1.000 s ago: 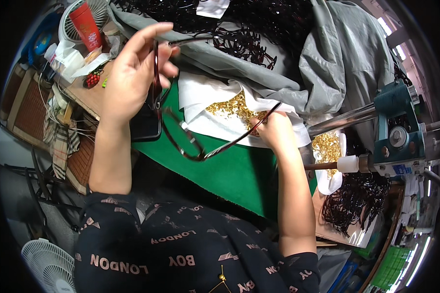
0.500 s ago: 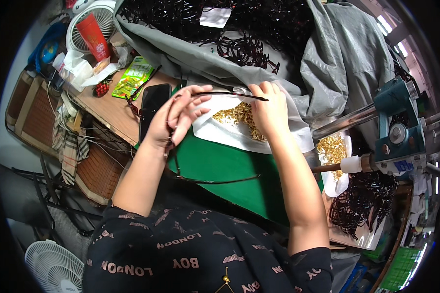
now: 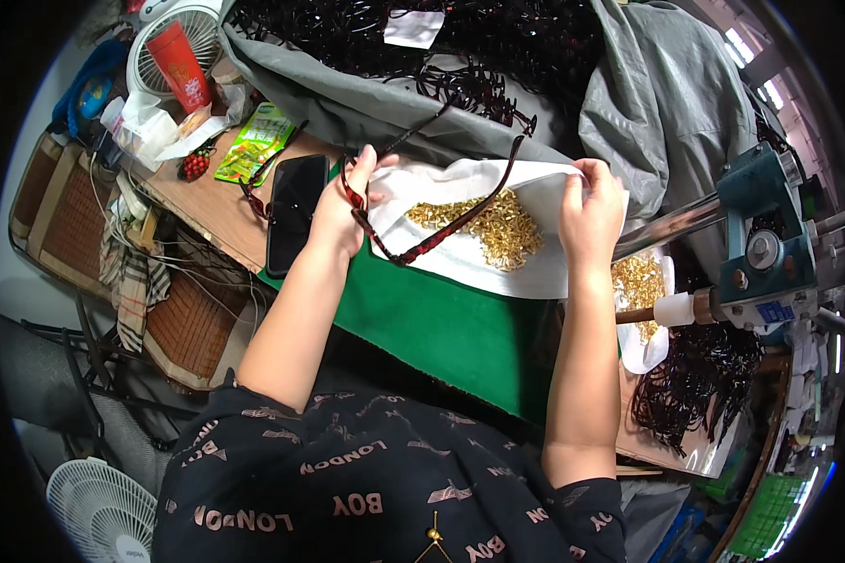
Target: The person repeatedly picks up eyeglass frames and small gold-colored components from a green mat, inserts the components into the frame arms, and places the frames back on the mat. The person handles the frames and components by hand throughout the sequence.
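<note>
My left hand (image 3: 340, 214) holds a dark red, mottled eyeglass frame (image 3: 434, 242) by one side, with its temples spread up and to the right. The frame hangs over a white sheet or bag (image 3: 546, 192) on which small gold-coloured metal parts (image 3: 509, 233) lie in a heap. At the right, my right hand (image 3: 591, 214) has its fingers closed on the upper right edge of the white sheet, lifting it slightly. Green matting (image 3: 432, 328) lies under the sheet. Just left of my left hand lies a black phone (image 3: 297, 211).
Beyond the sheet, grey cloth (image 3: 629, 141) surrounds a large pile of dark frames (image 3: 526, 47). A teal metal machine (image 3: 765, 235) stands right, near more gold parts (image 3: 637, 281) and dark temples (image 3: 690, 389). Another frame (image 3: 253, 200), a green packet (image 3: 256, 143) and a red cup (image 3: 178, 68) are left.
The eyeglass frame has turned in my left hand, its temples now pointing away and right. My right hand has left the frame's temple, moved right, and taken the sheet's edge.
</note>
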`<action>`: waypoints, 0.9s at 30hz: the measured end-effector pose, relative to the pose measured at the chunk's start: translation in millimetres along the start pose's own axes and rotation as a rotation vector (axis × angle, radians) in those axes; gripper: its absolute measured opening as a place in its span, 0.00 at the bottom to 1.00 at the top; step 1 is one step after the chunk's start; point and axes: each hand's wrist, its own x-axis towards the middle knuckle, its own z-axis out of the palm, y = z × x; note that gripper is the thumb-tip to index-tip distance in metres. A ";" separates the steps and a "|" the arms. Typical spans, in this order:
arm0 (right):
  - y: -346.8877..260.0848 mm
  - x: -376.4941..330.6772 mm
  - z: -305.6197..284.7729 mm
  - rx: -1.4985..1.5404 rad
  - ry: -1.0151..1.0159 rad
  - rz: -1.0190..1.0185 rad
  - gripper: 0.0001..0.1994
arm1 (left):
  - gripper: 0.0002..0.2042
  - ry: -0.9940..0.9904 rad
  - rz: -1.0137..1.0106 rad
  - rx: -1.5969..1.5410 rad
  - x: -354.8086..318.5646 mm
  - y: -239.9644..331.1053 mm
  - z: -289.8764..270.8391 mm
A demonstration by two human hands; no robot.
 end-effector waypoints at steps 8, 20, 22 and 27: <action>5.2 -17.6 -7.8 0.398 -0.467 0.252 0.12 | 0.20 -0.101 -0.110 0.015 7.2 -8.5 -1.4; 2.2 -35.8 -25.4 0.379 -0.813 -0.122 0.10 | 0.20 -0.158 0.181 0.114 -12.9 16.0 6.0; -7.3 -35.6 -25.7 0.442 -0.854 -0.080 0.09 | 0.20 -0.164 0.162 0.070 -12.3 13.1 5.9; -19.3 -37.5 -7.8 0.380 -0.738 -0.270 0.10 | 0.21 -0.169 0.116 -0.111 -17.3 13.4 4.9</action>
